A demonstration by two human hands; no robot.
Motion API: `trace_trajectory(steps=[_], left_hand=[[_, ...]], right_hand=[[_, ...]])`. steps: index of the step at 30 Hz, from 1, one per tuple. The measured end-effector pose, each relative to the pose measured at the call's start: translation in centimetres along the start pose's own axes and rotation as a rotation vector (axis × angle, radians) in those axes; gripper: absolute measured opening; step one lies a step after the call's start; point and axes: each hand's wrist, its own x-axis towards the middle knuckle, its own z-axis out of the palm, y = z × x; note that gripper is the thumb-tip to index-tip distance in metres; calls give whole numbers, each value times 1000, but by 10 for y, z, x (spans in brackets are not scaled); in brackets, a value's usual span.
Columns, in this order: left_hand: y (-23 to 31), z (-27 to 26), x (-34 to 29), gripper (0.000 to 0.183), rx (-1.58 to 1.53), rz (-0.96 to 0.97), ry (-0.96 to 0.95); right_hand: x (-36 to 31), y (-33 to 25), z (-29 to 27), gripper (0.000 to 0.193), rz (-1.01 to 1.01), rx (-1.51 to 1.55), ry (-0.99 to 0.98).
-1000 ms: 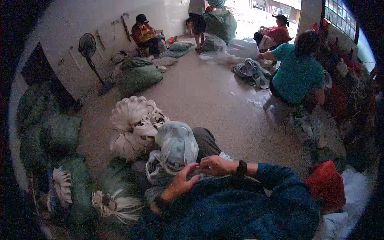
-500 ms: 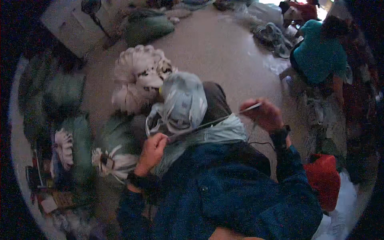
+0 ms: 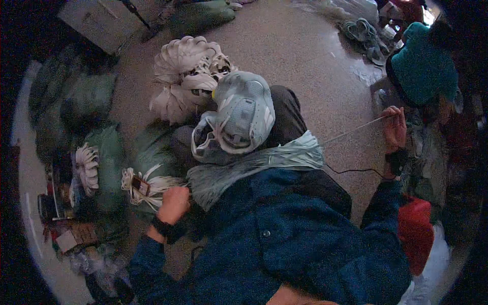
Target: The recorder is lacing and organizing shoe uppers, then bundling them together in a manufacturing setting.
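A grey and white sneaker upper (image 3: 246,114) with its laces rests over my knees. Across my lap lies a bundle of pale grey shoelaces (image 3: 300,152), its loose strands fanning out to the left. Out to the right, my right hand (image 3: 395,131) pinches the end of a thin shoelace (image 3: 356,129), pulled taut from the direction of the bundle. My left hand (image 3: 175,203) is a fist beside a second bundle of cream laces (image 3: 152,185); whatever it may hold is hidden.
Nested white shoe uppers (image 3: 185,56) lie on the floor ahead. Green sacks (image 3: 104,152) line the left, one with pale uppers (image 3: 87,168) on it. A co-worker in a teal top (image 3: 424,66) bends at the far right. A red bag (image 3: 414,234) sits by my right elbow.
My hands have moved apart: the right far out to the right with the shoelace, the left down and left. The lace that spanned both hands now runs between the bundle and my right hand.
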Motion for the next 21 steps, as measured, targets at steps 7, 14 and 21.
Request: trace_trajectory(steps=[7,14,21], left_hand=[[31,-15,0,16,-74,380,2],[148,-116,150,34,-377,226,498],[166,-87,181,29,-787,279,527]], right_hand=[[36,-88,-86,16,178,-79,-240],[9,135,4,29,317,-594,-178],[4,231,68,21,592,-898,-292]])
